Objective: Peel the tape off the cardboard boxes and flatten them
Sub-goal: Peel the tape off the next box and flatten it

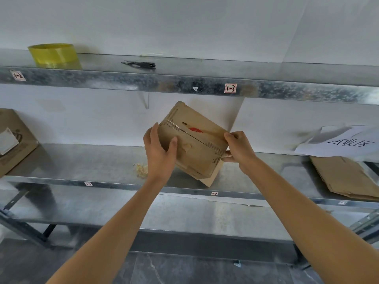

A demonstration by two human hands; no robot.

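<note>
Left hand (159,148) grips the tilted cardboard box (194,144) at its 9 o'clock side; right hand (239,149) pinches its 3 o'clock edge. Box is near the middle, over the metal shelf (82,160).

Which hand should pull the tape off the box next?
Probably the right hand: its fingertips pinch the right edge of the box, where the tape seam ends. The left hand is wrapped round the box's other side, steadying it.

Metal shelf (82,165) bears flattened cardboard (346,177), perhaps tape scraps (142,170).
</note>
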